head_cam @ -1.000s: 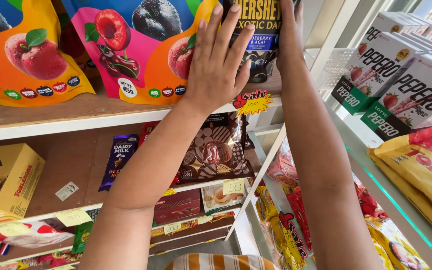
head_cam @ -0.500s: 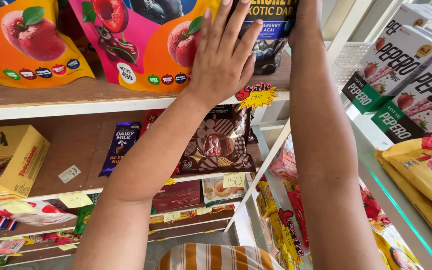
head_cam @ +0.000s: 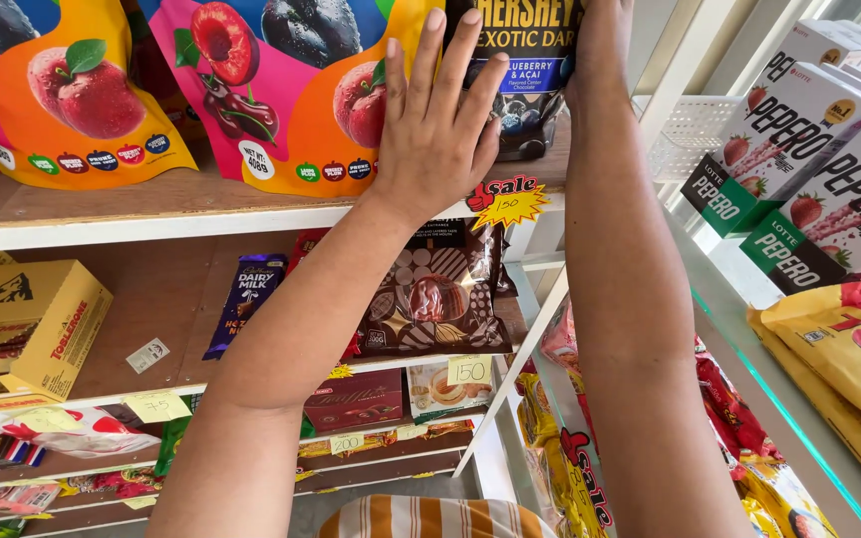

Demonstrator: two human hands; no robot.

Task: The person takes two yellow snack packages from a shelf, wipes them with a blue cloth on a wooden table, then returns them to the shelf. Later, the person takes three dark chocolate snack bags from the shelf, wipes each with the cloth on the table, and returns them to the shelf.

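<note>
The dark chocolate pouch [head_cam: 528, 70] stands upright at the right end of the top wooden shelf [head_cam: 151, 204], and both of my hands are on it. My left hand [head_cam: 435, 134] lies flat with its fingers spread and pointing up; the fingertips rest on the pouch's left edge, while the palm and thumb side press against the pink and orange fruit pouch [head_cam: 291, 90] that stands just beside it. This is no closing grip, only an open palm laid on the two fronts. My right hand [head_cam: 600, 50] reaches up along the pouch's right side, touching it; its fingers run out of the top of the view, so I cannot tell whether that grip is curled round the pouch or spread.

Both forearms rise steeply from the bottom of the view, the left slanting in from lower left, the right nearly straight up. The left wrist crosses the shelf's white front edge, right next to a red and yellow starburst price tag [head_cam: 506, 202] clipped there.

A second fruit pouch [head_cam: 62, 90] stands further left on the same shelf. On the shelf below, behind my left forearm, a brown bag of assorted chocolates [head_cam: 440, 289] leans upright, with a purple chocolate bar [head_cam: 243, 299] near it and a yellow triangular box [head_cam: 37, 324] well to the left. White and green biscuit-stick boxes [head_cam: 799, 159] sit to the right, apart from my arms.
</note>
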